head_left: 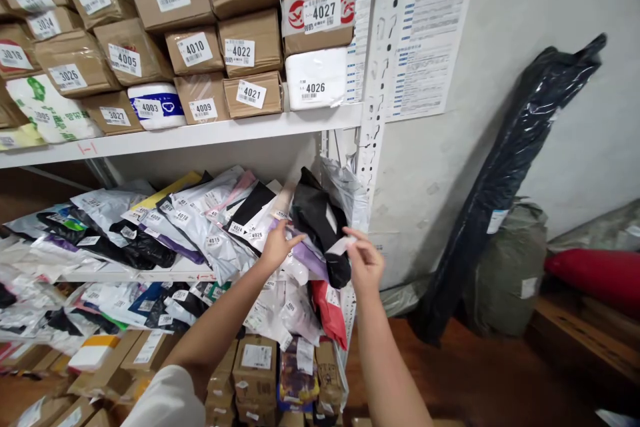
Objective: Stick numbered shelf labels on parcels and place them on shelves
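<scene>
My right hand (366,261) pinches the edge of a white label (340,245) at the front of a black plastic mailer (313,203). The mailer stands among packed parcels at the right end of the middle shelf. Just left of it, my left hand (279,247) has thumb and forefinger apart, its fingertips against the neighbouring mailers. Between the two hands shows a purple mailer (311,255), partly covered by the black one. A grey plastic mailer (350,190) leans behind, against the rack post. White mailers with number labels, one reading 4026, lie beside my left hand.
Numbered cardboard boxes (250,47) fill the upper shelf (240,135). A perforated white post (373,107) bounds the rack on the right. Below are more mailers, including a red one (330,313), and boxes. A long black-wrapped package (500,153) leans on the wall beside a grey-green bundle (507,273).
</scene>
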Available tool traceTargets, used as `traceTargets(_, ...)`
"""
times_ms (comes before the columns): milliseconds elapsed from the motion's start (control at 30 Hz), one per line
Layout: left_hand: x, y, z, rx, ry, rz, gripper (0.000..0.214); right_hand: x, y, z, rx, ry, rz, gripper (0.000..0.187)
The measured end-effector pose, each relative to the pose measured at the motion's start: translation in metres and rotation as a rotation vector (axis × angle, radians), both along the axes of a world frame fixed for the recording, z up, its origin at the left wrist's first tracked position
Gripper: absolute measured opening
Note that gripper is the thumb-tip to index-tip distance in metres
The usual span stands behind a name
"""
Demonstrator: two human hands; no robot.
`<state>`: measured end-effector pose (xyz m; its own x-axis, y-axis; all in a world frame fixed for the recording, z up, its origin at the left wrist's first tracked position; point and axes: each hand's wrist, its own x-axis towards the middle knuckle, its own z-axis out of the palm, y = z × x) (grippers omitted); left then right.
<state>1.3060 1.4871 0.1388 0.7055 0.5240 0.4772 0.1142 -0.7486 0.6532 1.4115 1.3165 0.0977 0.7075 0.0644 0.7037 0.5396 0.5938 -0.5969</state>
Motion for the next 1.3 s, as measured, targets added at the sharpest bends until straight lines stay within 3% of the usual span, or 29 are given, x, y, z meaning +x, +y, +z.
traceTargets(67,-0.014,-0.001,-0.014,-0.086,-0.032,0.014,0.058,0.006,0.005,0.007,0.113,0.124,-0.274,0.018)
traceTargets(133,-0.032,-0.007,-0.031,-0.138,-0.016,0.049,0.060,0.012,0.023,0.016,0.118,0.177,-0.440,0.019)
traceTargets(233,-0.064,-0.025,-0.057,-0.149,0.035,0.027,0.055,0.012,0.062,0.024,-0.016,0.034,-0.574,0.017)
traceTargets(300,-0.088,-0.037,-0.075,-0.184,0.108,-0.037,0.050,0.005,0.086,0.023,-0.221,-0.148,-0.596,0.019)
traceTargets(367,-0.113,-0.043,-0.090,-0.264,0.186,-0.056,0.044,-0.009,0.107,0.016,-0.463,-0.314,-0.522,0.023)
traceTargets(433,-0.139,-0.042,-0.103,-0.338,0.232,-0.018,0.037,-0.025,0.121,0.003,-0.589,-0.397,-0.439,0.020)
traceTargets(567,-0.180,-0.029,-0.119,-0.501,0.209,0.085,0.034,-0.052,0.131,-0.024,-0.641,-0.370,-0.418,0.020)
traceTargets(667,-0.194,-0.027,-0.124,-0.648,0.175,0.178,0.039,-0.061,0.124,-0.033,-0.724,-0.336,-0.376,0.045)
traceTargets(767,-0.194,-0.034,-0.124,-0.791,0.124,0.263,0.045,-0.069,0.109,-0.032,-0.758,-0.333,-0.211,0.058)
traceTargets(933,-0.178,-0.046,-0.112,-0.848,-0.004,0.360,0.065,-0.109,0.060,-0.038,-0.515,-0.103,0.084,0.023)
traceTargets(1000,-0.171,-0.050,-0.104,-0.849,-0.041,0.386,0.058,-0.134,0.039,-0.052,-0.470,0.010,0.288,0.028)
traceTargets(1100,-0.161,-0.059,-0.096,-0.777,-0.086,0.399,0.050,-0.167,0.021,-0.083,-0.496,0.121,0.547,0.054)
traceTargets(1233,-0.156,-0.072,-0.103,-0.644,-0.054,0.418,0.052,-0.186,0.017,-0.121,-0.387,0.383,0.671,0.045)
traceTargets(1300,-0.156,-0.078,-0.111,-0.623,-0.011,0.437,0.053,-0.184,0.015,-0.133,-0.401,0.499,0.707,0.040)
